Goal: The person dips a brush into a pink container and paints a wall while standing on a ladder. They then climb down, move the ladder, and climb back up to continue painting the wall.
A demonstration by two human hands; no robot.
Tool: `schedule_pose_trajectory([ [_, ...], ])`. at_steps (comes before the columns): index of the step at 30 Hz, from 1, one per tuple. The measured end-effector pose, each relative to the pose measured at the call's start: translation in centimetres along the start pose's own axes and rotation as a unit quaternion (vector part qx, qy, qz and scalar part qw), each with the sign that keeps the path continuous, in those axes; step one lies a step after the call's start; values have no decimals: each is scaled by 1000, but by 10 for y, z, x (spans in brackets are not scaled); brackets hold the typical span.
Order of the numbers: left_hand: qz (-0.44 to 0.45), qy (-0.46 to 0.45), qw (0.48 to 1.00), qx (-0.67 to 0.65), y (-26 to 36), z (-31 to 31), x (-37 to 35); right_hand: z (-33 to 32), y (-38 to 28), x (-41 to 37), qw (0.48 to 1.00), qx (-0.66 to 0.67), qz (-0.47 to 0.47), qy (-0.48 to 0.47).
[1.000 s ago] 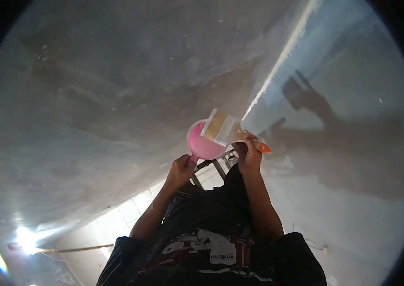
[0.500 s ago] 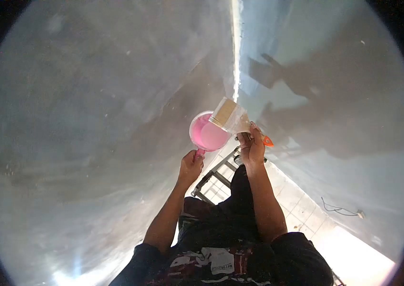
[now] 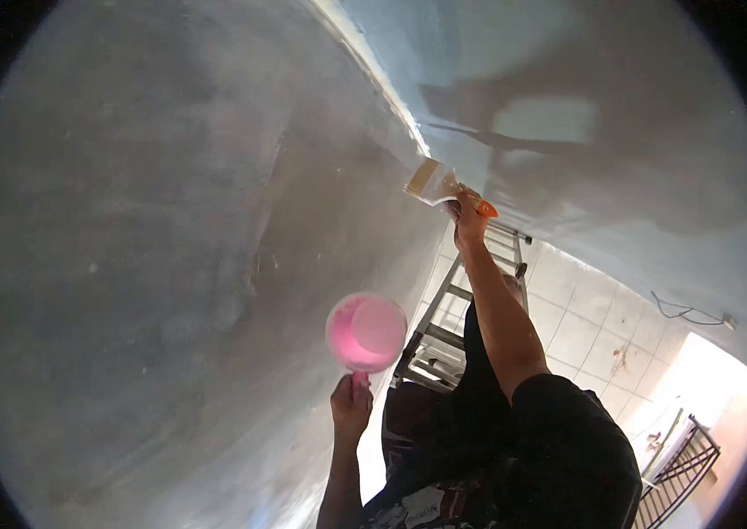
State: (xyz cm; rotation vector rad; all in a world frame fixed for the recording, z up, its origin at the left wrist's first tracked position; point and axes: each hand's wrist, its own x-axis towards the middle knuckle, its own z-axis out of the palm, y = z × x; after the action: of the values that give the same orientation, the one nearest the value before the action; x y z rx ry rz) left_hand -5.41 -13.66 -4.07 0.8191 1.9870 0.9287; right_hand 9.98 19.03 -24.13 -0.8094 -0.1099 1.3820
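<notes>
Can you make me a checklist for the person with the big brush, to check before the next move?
1. Left hand gripping the pink dipper: ok, closed around its handle.
2. Right hand gripping the brush: ok, orange handle end sticking out.
3. Dipper's open top facing up: ok, we can see inside.
4. Brush touching the wall: cannot tell from this angle.
5. Ladder standing steady: cannot tell, part of it is hidden.

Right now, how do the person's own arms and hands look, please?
The left hand and right hand are bare, with no gloves visible. The right arm has a short black sleeve, part of a dark shirt with a pale print. The left sleeve cannot be made out.
</notes>
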Motion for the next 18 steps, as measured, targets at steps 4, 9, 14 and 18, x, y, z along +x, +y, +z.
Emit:
schedule_pose_trajectory([
  [4,-65,-28,997,12,-6,-22,-25,-12,29,14,1000,-17,10,21],
  [9,-32,-49,998,26,-6,-30,-69,-6,41,1,999,-36,-34,22],
  [14,-72,-64,995,2,29,-4,-20,21,64,45,991,-106,-18,85],
  [18,-85,-68,994,28,35,-10,-11,52,0,4,994,-93,-35,-47],
])
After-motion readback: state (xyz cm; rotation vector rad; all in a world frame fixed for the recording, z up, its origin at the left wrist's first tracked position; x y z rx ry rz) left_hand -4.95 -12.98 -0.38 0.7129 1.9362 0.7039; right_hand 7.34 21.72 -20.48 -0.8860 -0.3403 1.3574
